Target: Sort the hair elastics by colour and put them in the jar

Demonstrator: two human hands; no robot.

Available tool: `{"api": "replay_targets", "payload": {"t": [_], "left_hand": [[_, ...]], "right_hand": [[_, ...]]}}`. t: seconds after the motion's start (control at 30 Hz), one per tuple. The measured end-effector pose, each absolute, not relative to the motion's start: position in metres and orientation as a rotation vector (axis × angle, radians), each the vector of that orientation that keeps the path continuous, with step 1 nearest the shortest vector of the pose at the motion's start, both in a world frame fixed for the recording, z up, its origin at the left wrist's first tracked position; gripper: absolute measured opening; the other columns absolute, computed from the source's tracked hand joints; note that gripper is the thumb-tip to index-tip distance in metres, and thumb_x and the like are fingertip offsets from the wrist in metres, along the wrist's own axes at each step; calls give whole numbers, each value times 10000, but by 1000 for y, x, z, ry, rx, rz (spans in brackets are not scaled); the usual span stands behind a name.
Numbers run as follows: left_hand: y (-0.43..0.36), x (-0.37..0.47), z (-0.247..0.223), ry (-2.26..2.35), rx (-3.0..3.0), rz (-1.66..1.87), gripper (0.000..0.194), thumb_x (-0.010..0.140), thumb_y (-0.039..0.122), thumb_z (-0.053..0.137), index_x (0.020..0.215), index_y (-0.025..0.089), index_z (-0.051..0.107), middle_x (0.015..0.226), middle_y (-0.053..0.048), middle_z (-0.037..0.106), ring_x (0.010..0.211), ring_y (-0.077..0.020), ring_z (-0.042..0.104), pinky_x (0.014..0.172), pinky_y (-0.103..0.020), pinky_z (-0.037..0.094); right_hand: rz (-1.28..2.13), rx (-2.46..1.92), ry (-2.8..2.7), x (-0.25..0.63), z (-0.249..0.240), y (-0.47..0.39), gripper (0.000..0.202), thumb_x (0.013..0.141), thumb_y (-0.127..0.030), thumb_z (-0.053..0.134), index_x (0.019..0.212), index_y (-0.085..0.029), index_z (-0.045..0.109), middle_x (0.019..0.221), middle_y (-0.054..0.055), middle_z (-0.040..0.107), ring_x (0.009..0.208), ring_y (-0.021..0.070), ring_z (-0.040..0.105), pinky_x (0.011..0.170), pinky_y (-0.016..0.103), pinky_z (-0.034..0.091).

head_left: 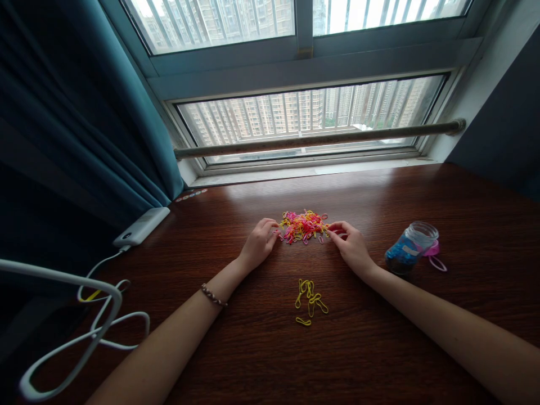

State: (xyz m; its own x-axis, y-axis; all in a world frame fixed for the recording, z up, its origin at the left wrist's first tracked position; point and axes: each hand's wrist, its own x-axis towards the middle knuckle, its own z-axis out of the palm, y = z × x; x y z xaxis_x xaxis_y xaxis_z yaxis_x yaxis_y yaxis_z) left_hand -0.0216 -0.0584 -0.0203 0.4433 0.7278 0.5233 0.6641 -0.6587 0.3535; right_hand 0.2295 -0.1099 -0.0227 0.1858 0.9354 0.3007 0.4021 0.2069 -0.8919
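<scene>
A pile of small pink, red, orange and yellow bands lies on the dark wooden table. At the pile's left edge is my left hand, its fingers curled beside a pink band; whether it grips one is too small to tell. My right hand touches the right edge, thumb and forefinger pinched on what looks like a yellow band. Nearer to me, between my forearms, several yellow bands form a loose separate group. A braided bracelet circles my left wrist.
Right of my right hand, a glass jar with blue contents leans tilted, a pink loop beside it. A white power strip and white cable lie at the left by the blue curtain. A window with a rail stands behind.
</scene>
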Motion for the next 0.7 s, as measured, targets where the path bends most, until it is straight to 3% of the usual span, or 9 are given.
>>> {"api": "replay_targets", "payload": {"t": [0.13, 0.37, 0.6, 0.7], "left_hand": [[-57, -25, -22, 1352, 2518, 1095, 72, 811, 208, 488, 822, 170, 548, 814, -49, 587, 783, -176, 561, 738, -307, 454], [-58, -26, -23, 1435, 2499, 1093, 94, 825, 252, 487, 805, 178, 542, 771, -34, 605, 723, -166, 573, 688, -283, 446], [-56, -27, -24, 1342, 2519, 1128, 180, 836, 235, 468, 966, 175, 577, 872, -61, 614, 817, -176, 577, 763, -303, 455], [-56, -27, -22, 1305, 2555, 1089, 238, 846, 199, 443, 1041, 197, 580, 848, -50, 593, 784, -160, 562, 735, -282, 452]], "right_hand": [[656, -1352, -1339, 231, -24, -109, 292, 712, -433, 581, 782, -151, 615, 759, 72, 650, 673, 176, 586, 631, 301, 467], [745, -1285, -1245, 232, -28, -106, 260, 692, -395, 612, 783, -151, 599, 780, 75, 652, 732, 193, 613, 692, 323, 480], [758, -1271, -1166, 233, -30, -104, 292, 702, -423, 593, 799, -147, 586, 760, 72, 659, 684, 179, 619, 654, 314, 495], [744, -1283, -1178, 234, -32, -103, 318, 729, -403, 565, 910, -143, 603, 818, 85, 665, 730, 188, 621, 691, 334, 499]]}}
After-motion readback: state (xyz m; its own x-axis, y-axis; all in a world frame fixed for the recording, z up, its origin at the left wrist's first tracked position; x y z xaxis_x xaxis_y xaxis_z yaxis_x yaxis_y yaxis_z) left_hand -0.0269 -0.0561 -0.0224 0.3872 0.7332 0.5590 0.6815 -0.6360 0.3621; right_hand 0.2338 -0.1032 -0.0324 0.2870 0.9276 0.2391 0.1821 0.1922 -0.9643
